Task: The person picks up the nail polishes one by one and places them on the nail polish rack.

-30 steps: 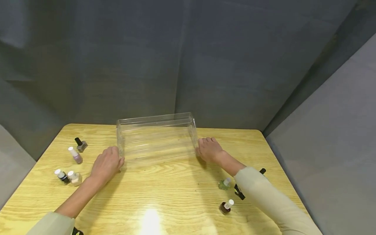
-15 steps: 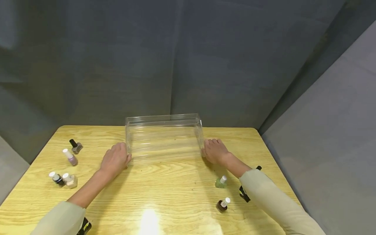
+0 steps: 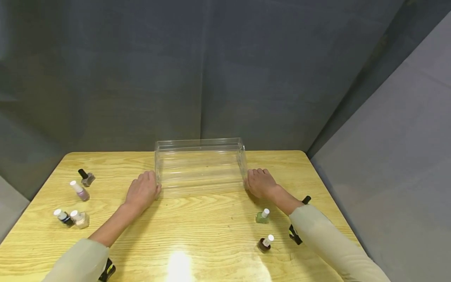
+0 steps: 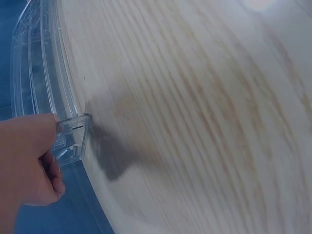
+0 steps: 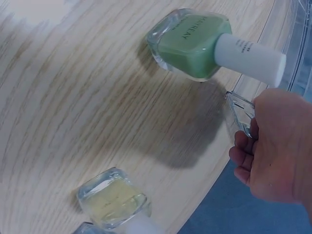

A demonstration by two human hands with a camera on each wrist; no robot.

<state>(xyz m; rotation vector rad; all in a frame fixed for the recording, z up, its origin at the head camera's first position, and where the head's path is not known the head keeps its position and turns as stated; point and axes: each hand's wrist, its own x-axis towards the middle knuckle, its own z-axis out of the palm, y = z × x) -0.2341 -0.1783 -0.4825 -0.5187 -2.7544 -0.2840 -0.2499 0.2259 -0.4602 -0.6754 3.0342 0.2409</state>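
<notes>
A clear plastic tiered display rack (image 3: 200, 148) rests near the table's back edge, roughly parallel to it. At its left end my left hand (image 3: 142, 190) grips the side, fingers curled; the left wrist view shows the rack's corner (image 4: 73, 139) by the thumb. My right hand (image 3: 260, 183) holds the opposite end, with curled fingers beside the rack's clear end panel (image 5: 240, 111) in the right wrist view. Nearest to the right hand is a green nail polish bottle (image 3: 262, 217) with a white cap, upright on the table.
On the left stand a grey nail polish (image 3: 88, 179), a lilac one (image 3: 83, 194), a dark one (image 3: 66, 220) and a cream one (image 3: 82, 221). A dark brown bottle (image 3: 263, 245) sits front right. A black cap (image 3: 306, 200) shows behind the right sleeve (image 3: 327, 239).
Both hands have shifted the rack a little to the right across the table and squared it with the back edge. The bottles keep their places while the head view turns slightly.
</notes>
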